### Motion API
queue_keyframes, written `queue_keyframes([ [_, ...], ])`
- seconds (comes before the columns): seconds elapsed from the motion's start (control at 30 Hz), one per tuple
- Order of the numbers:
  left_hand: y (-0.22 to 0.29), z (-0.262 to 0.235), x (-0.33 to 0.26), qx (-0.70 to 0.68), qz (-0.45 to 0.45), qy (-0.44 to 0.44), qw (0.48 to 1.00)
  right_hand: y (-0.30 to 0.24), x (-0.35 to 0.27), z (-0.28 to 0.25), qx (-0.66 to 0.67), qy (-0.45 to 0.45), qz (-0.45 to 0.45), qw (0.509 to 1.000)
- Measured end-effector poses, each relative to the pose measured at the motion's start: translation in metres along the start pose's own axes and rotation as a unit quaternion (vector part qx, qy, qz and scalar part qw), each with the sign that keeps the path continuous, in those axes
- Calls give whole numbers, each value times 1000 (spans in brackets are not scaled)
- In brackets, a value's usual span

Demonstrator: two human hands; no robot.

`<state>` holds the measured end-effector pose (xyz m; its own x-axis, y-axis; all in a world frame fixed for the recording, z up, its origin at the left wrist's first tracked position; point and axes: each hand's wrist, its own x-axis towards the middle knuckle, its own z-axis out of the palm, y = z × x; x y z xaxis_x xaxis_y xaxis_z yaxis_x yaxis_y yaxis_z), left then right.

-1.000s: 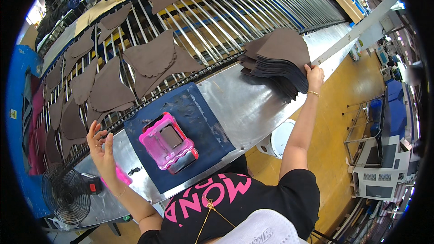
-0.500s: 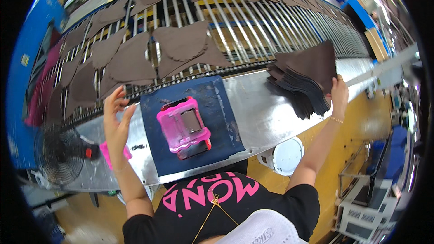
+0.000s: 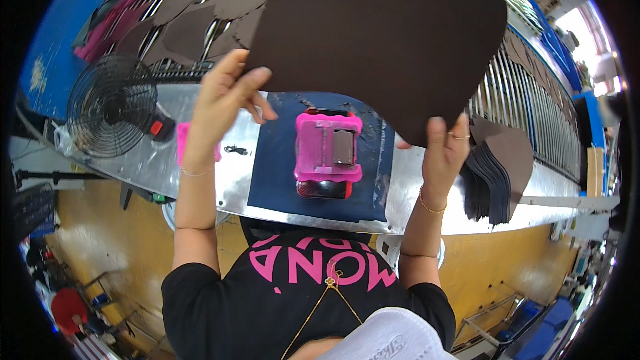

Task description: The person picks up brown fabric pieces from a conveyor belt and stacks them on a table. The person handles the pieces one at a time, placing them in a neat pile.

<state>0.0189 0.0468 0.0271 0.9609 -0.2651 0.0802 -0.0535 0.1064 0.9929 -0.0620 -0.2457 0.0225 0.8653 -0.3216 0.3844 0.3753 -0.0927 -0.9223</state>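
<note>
A large dark brown cut piece of sheet material (image 3: 373, 33), leather or fabric, is raised over the bench. My right hand (image 3: 443, 153) pinches its lower right edge, one fingertip showing beyond the lower tip. At the lower left corner is my left hand (image 3: 227, 93), its fingers spread; whether they touch the corner is hard to see. Below, a pink plastic frame with a grey block (image 3: 320, 150) rests over a black-and-red object (image 3: 325, 189) on the dark blue mat (image 3: 273, 180). Right of my right hand lies a stack of similar brown pieces (image 3: 490, 180).
A slatted conveyor (image 3: 527, 93) carrying flat brown pieces (image 3: 197, 35) runs behind the metal bench (image 3: 417, 207). At the left stand a black wire fan (image 3: 110, 107) and a blue machine side (image 3: 47, 33). A pink item (image 3: 183, 137) lies beside my left forearm.
My right hand has brought one brown piece from the stack leftward and up over the bench. My left hand has moved right, to the piece's corner. The view has turned.
</note>
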Motion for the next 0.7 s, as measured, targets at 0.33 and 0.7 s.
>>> queue_keyframes([
  [0.33,30,-65,-62,225,76,123,963,53,-13,26,-199,-245,-133,940],
  [0.7,-16,3,-29,356,51,-107,927,72,-50,-79,-325,-166,33,930],
])
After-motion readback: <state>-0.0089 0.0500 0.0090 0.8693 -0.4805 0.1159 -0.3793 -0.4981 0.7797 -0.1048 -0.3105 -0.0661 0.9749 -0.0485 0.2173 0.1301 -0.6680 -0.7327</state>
